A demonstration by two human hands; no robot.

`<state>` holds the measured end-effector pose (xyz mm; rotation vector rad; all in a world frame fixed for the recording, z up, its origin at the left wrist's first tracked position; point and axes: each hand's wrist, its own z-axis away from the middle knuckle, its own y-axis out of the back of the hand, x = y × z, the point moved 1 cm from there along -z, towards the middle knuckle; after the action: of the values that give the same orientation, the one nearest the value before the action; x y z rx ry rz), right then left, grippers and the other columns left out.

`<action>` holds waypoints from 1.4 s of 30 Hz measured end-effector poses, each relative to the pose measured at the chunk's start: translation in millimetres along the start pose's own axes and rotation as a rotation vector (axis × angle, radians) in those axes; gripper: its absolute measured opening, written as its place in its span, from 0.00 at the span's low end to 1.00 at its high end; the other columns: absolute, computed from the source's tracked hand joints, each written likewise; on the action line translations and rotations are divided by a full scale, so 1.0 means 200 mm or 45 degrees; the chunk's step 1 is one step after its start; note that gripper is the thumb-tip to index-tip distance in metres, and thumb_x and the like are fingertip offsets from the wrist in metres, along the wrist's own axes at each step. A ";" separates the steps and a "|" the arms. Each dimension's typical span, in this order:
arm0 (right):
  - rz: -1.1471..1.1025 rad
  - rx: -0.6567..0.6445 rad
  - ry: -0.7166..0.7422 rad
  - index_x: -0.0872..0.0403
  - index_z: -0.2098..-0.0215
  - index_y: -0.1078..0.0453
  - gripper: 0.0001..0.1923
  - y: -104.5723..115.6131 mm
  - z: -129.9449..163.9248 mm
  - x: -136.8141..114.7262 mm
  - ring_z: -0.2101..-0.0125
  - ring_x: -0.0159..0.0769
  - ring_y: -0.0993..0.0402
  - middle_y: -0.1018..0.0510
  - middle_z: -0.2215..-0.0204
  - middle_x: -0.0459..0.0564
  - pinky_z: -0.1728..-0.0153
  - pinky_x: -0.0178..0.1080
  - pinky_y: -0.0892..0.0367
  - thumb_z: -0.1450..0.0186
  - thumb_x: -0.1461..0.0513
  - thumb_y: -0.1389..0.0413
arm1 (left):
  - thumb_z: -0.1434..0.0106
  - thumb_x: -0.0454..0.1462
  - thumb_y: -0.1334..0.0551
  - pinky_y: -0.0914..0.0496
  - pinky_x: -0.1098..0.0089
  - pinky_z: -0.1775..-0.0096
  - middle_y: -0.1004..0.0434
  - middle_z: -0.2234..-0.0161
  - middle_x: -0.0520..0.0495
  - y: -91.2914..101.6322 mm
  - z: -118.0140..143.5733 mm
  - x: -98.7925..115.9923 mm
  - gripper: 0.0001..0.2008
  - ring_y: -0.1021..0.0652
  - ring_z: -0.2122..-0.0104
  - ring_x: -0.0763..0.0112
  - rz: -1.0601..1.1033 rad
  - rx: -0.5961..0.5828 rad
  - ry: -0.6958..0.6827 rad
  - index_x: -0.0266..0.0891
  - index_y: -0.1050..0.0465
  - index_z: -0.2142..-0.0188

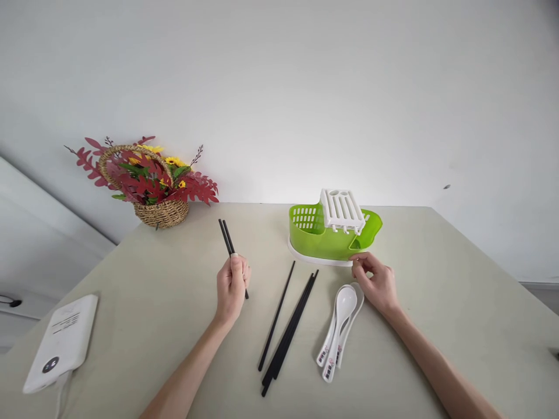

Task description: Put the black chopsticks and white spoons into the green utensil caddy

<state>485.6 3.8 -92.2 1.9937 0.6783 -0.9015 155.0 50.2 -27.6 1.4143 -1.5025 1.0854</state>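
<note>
1. Chopsticks (290,333), slim, dark and straight, lie bundled on the smooth pale table (161,291); I take them as the centre of my dial. A single stick (276,314) lies just beside them at 9 o'clock, its far end leaning toward 1.
2. At 10 o'clock I see the left hand (233,285) closed in a loose fist around a dark pair (226,235), whose upper ends slant toward 11.
3. At 1 o'clock I have the green plastic caddy (318,245), a long rounded tub pierced with small rectangular holes. Its white rack (343,208) has parallel slots, oval openings and stubby pegs; below runs a rounded white base (303,254).
4. At 2 o'clock the right hand (379,285) is curled, thumb and forefinger narrowly set at the caddy's near lower edge. From my end I cannot tell whether they grip it.
5. At 3 o'clock glossy white spoons (345,302) overlap in a fan, oval bowls away from me, printed marks on the handles.
6. Between 10 and 11, farther off, stands a coarse woven basket (161,214) with red leaves (148,185) and yellow flowers (174,161).
7. Out at 9 lies a white, round-cornered slab (70,334) with a pale cable (62,393).
</note>
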 end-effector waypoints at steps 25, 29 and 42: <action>-0.353 0.021 0.228 0.50 0.58 0.26 0.08 0.11 0.02 -0.51 0.79 0.33 0.27 0.25 0.78 0.43 0.75 0.37 0.30 0.27 0.58 0.46 | 0.24 0.58 0.52 0.48 0.70 0.77 0.46 0.78 0.56 -0.04 0.10 -0.05 0.28 0.43 0.80 0.75 -0.119 -0.223 0.005 0.43 0.44 0.74; -0.313 -0.353 0.505 0.47 0.49 0.27 0.09 0.08 0.04 -0.85 0.72 0.34 0.23 0.21 0.70 0.44 0.68 0.38 0.25 0.26 0.61 0.46 | 0.23 0.55 0.52 0.47 0.69 0.75 0.45 0.79 0.56 -0.07 0.16 -0.06 0.27 0.43 0.80 0.74 -0.301 -0.376 -0.126 0.42 0.42 0.74; -0.098 -0.617 0.651 0.51 0.59 0.27 0.10 -0.01 -0.06 -1.14 0.71 0.33 0.28 0.22 0.70 0.46 0.69 0.36 0.33 0.22 0.57 0.47 | 0.21 0.51 0.57 0.38 0.69 0.68 0.40 0.76 0.56 -0.06 0.16 -0.06 0.24 0.37 0.77 0.72 -0.410 -0.618 -0.188 0.41 0.35 0.66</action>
<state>351.8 -15.5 93.1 1.7583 1.1420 -0.2166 167.5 23.6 -49.4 1.3423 -1.4496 0.3906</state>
